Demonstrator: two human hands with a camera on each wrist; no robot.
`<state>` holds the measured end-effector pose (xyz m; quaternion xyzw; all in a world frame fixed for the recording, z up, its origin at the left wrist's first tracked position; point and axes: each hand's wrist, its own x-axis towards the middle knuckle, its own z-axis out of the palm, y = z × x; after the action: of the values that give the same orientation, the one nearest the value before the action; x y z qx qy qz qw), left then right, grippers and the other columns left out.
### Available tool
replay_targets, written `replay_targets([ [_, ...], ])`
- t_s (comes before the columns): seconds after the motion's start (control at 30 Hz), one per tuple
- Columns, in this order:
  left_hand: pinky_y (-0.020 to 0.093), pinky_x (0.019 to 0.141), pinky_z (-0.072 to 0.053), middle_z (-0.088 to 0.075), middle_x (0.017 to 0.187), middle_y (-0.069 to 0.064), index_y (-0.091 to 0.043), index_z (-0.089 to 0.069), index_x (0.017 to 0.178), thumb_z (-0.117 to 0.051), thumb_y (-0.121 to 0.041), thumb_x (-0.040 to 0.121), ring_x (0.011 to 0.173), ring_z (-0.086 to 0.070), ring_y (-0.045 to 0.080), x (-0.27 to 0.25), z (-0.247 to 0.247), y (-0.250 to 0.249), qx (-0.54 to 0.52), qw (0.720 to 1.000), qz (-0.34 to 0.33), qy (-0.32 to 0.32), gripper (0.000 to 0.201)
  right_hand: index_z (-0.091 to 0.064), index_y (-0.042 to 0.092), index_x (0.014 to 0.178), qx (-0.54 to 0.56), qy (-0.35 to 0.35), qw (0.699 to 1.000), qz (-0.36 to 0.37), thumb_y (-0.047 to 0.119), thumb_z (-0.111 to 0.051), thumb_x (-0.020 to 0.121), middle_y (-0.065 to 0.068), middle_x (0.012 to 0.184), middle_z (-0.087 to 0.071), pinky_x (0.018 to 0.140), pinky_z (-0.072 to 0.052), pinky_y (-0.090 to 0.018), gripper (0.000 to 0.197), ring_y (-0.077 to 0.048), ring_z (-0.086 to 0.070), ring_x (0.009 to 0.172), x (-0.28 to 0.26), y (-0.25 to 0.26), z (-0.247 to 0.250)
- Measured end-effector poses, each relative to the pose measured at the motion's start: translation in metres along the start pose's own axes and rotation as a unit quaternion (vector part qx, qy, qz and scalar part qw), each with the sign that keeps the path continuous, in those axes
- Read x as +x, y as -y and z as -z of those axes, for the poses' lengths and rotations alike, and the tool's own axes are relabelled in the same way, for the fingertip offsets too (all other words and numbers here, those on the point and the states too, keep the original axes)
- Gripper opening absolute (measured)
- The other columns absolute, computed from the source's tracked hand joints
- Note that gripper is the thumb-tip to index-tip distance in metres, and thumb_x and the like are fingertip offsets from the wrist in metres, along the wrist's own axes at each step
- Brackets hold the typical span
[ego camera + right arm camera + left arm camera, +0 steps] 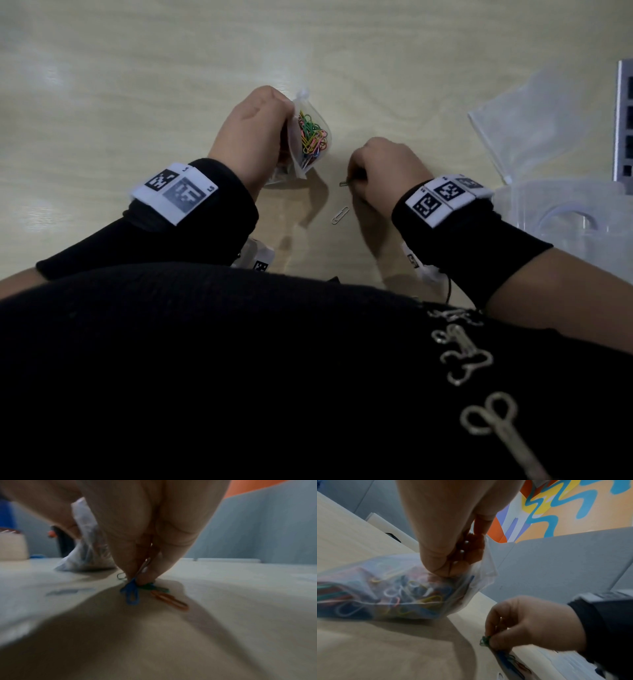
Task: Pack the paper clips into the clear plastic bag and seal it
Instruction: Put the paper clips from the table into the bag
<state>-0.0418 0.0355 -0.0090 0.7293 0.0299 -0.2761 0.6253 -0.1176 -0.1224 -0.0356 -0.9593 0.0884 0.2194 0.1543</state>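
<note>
L hand (pixel 253 130) grips bag (pixel 310 137) mouth; R hand (pixel 387 171) pinches clips (pixel 132 595) off tabletop (pixel 137 85). Risk: loose pinch drops some, prob; bag sags shut.

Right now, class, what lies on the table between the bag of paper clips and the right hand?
In the head view, only bare table separates the bag from the right hand; a silver clip lies nearer, outside that gap.

Black long sleeves (pixel 191 219) on both forearms, pushed up a little on the right. White bands (pixel 174 192) around both wrists, printed with black square marker patterns. Black top (pixel 239 377) with silver embroidery (pixel 479 387) shaped like scissors and loops. Thin black cable (pixel 449 291) under the right wrist.
</note>
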Motion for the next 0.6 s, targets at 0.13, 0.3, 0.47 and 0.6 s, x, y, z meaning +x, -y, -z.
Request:
replay_targets([
  [0.13,0.034,0.059,-0.040,-0.049,0.063,0.007,-0.023,-0.048,0.060,-0.050,-0.028,0.074,0.062,-0.049,0.023,0.000,-0.005,0.002,0.045,0.999,-0.005,0.017,0.015,-0.072,0.024,0.092,0.108,-0.020,0.990,-0.091,0.021,-0.065,0.082,-0.001,0.102,-0.071,0.077,-0.038,-0.019,0.012,-0.019,-0.062,0.098,0.006,-0.004,0.011],
  [0.3,0.029,0.060,-0.043,-0.056,0.063,0.001,-0.025,-0.053,0.062,-0.053,-0.035,0.077,0.055,-0.050,0.017,0.001,-0.009,0.007,0.100,0.994,-0.022,0.030,0.018,-0.071,0.019,0.066,0.323,-0.092,0.930,-0.152,0.012,-0.075,0.073,0.000,0.068,-0.070,0.081,-0.058,-0.035,0.011,-0.018,-0.069,0.070,0.006,0.002,0.032],
  [0.47,0.028,0.059,-0.041,-0.053,0.061,0.000,-0.023,-0.050,0.067,-0.051,-0.026,0.085,0.053,-0.047,0.013,0.001,-0.012,0.008,0.097,0.994,-0.021,0.053,0.018,-0.067,0.018,0.061,0.372,-0.068,0.915,-0.142,0.013,-0.075,0.077,-0.009,0.071,-0.072,0.080,-0.060,-0.039,0.018,-0.022,-0.073,0.071,0.007,0.022,0.052],
  [0.6,0.028,0.056,-0.036,-0.051,0.060,0.004,-0.019,-0.049,0.066,-0.051,-0.021,0.083,0.055,-0.045,0.018,0.000,-0.010,0.007,0.025,0.998,0.007,0.056,0.017,-0.074,0.015,0.083,0.304,-0.028,0.949,-0.083,0.025,-0.063,0.087,-0.008,0.086,-0.074,0.083,-0.058,-0.040,0.016,-0.023,-0.072,0.082,0.001,0.040,0.053],
])
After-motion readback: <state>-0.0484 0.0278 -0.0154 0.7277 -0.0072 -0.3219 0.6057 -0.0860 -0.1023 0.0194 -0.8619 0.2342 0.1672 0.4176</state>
